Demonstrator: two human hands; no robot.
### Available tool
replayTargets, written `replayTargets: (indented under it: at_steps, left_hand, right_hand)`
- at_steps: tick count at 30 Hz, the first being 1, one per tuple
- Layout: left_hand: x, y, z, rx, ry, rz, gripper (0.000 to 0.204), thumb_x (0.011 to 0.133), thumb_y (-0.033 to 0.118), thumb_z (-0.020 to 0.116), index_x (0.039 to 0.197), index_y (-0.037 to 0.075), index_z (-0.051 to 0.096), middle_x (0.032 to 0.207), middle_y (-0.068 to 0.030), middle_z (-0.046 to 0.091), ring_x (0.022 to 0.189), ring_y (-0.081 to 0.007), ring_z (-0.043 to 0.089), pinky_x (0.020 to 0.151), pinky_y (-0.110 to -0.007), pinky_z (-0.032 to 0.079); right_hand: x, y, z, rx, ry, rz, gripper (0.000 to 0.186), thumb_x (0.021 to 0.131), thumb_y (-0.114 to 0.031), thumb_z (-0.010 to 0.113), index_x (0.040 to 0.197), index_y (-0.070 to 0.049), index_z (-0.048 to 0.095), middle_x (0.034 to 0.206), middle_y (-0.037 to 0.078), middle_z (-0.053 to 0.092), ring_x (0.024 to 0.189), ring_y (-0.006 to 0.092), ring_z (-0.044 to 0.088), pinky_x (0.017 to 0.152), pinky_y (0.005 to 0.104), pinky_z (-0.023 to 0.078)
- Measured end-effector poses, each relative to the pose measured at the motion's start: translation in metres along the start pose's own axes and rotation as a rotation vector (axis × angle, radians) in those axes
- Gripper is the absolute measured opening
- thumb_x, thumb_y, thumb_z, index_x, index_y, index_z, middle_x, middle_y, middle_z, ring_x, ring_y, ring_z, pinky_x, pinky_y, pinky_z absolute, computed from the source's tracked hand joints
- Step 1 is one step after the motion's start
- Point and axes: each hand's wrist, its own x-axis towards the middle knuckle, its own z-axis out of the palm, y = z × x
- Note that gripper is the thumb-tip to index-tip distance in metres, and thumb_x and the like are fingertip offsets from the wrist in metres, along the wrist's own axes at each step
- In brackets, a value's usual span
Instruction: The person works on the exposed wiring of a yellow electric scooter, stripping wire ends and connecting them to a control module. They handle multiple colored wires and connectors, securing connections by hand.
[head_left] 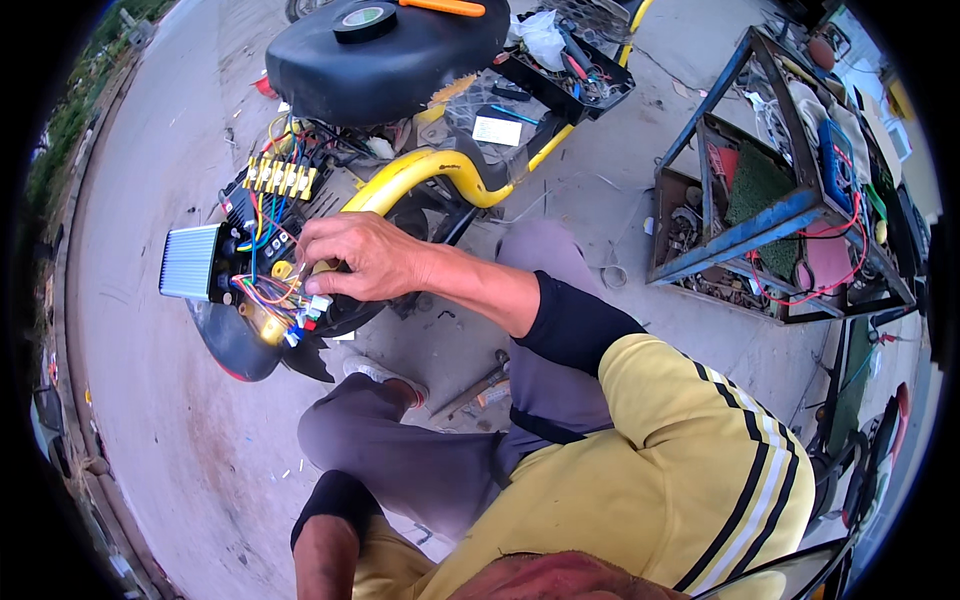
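The right hand (355,255) reaches from 3 o'clock into a bundle of coloured wires (275,300), fingers curled and pinching a small white connector (320,303). The wires run to a finned silver controller (190,262) at 9 o'clock. A black seat (385,60) lies at 12 o'clock. The left hand is hidden; only its forearm (325,555) shows.

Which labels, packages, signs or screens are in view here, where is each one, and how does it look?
White label: small pale rectangle lying flat on the dark panel beside the yellow frame tube, below the black seat.
White plastic bag: crumpled, at the near end of the black tool tray.
No signs or screens are visible.
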Motion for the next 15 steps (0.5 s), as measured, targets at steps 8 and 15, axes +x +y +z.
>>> replayTargets:
  at_steps: [8,15]
  left_hand:
    - [-0.054,-0.024,-0.019,-0.195,-0.013,-0.136,0.049,0.101,0.018,0.063,0.058,0.015,0.040,0.050,-0.0019,0.048,0.042,-0.0127,0.041,0.047,-0.030,0.024]
    - [-0.076,-0.030,-0.027,-0.229,-0.018,-0.162,0.047,0.101,0.018,0.061,0.059,0.014,0.042,0.052,-0.0030,0.049,0.044,-0.0150,0.043,0.048,-0.032,0.027]
  right_hand:
    - [-0.006,0.001,0.003,-0.041,0.011,-0.043,0.025,0.093,-0.025,0.082,0.103,-0.002,0.077,0.111,0.011,0.072,0.098,0.0317,0.071,0.085,0.0426,0.055]
    - [-0.003,0.002,0.003,-0.076,0.013,-0.052,0.024,0.092,-0.024,0.083,0.102,-0.003,0.077,0.108,0.011,0.072,0.099,0.0317,0.072,0.084,0.0422,0.055]
